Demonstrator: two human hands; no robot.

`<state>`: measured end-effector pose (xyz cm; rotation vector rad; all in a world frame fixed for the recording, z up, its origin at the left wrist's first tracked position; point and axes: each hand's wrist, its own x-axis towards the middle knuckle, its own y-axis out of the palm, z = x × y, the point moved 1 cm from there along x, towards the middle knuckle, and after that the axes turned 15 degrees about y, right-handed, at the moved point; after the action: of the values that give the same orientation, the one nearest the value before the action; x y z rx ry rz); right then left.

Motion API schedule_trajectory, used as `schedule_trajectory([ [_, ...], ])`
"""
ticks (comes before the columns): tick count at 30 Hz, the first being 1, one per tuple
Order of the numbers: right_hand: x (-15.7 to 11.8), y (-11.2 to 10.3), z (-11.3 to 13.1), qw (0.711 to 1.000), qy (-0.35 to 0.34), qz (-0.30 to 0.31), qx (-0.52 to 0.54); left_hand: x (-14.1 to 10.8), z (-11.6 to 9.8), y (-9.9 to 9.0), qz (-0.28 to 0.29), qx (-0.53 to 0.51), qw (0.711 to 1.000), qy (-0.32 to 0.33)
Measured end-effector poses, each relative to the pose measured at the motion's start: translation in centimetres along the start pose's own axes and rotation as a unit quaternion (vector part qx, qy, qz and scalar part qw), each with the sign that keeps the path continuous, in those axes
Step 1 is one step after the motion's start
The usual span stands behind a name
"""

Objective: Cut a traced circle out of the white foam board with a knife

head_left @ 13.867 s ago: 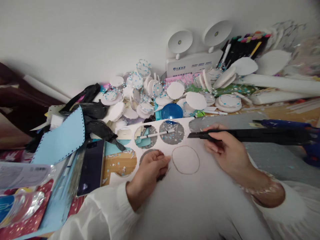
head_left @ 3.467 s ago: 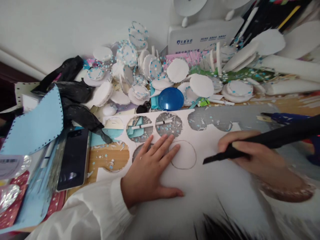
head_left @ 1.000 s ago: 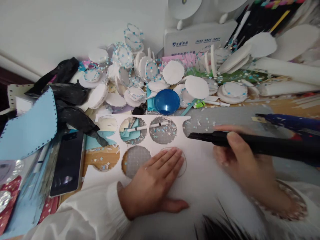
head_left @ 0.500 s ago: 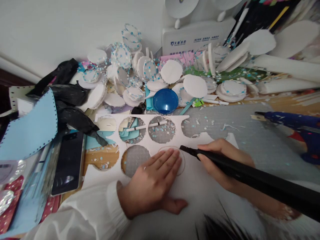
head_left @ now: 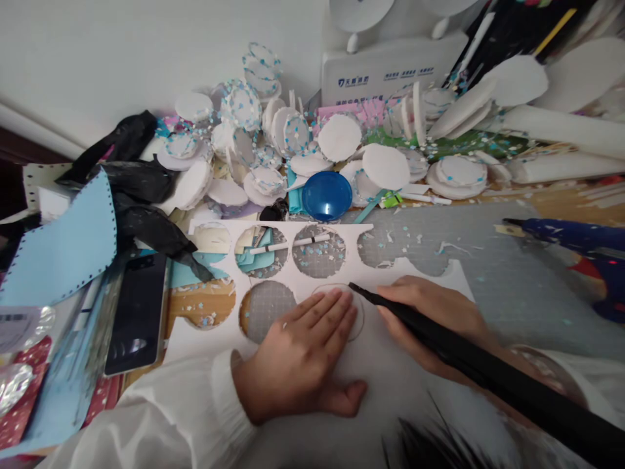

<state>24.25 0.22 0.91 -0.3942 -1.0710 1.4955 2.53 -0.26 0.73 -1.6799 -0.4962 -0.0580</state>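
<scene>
A white sheet (head_left: 390,365) with several round holes lies on a grey cutting mat (head_left: 420,234). My left hand (head_left: 307,345) presses flat on the sheet, fingers stretched out, partly covering a drawn circle (head_left: 362,319). My right hand (head_left: 430,319) is closed around a long black tool (head_left: 454,348). The tool's narrow tip is at the upper edge of the drawn circle, just beyond my left fingertips. Whether the tip touches the sheet I cannot tell.
Many white discs (head_left: 385,167) and a blue bowl (head_left: 327,195) line the back. A phone (head_left: 137,312) and blue papers (head_left: 63,241) lie at the left. A blue glue gun (head_left: 566,234) rests at the right. Dark hair (head_left: 430,443) shows at the bottom.
The view has shifted slightly. My right hand and the black tool have moved a little left, with the tip nearer my left fingertips. My left hand stays on the sheet.
</scene>
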Motion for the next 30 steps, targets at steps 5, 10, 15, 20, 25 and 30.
schedule_trajectory([
  [5, 0.0, -0.4, 0.5, 1.000, -0.026, -0.008, 0.009, 0.2, 0.0, -0.1, -0.011, -0.022, 0.999, -0.025],
  [10, -0.3, -1.0, 1.0, 0.998, -0.019, -0.064, 0.002, 0.3, 0.0, -0.2, -0.022, -0.016, 0.999, -0.030],
  [15, -0.6, -1.1, 0.8, 0.996, 0.001, -0.094, -0.003, 0.3, 0.0, -0.2, -0.023, -0.024, 0.999, -0.035],
  [20, -0.6, -0.8, 0.7, 0.998, 0.009, -0.069, 0.001, 0.2, 0.0, -0.2, -0.025, -0.022, 0.999, -0.033],
  [25, -0.6, -0.3, 0.7, 0.999, 0.008, -0.051, 0.016, 0.5, -0.1, -0.3, -0.027, -0.008, 0.999, -0.031],
  [30, -0.5, -0.3, 0.7, 0.999, 0.035, 0.000, 0.033, 0.7, -0.1, -0.4, -0.029, 0.007, 0.999, -0.032],
])
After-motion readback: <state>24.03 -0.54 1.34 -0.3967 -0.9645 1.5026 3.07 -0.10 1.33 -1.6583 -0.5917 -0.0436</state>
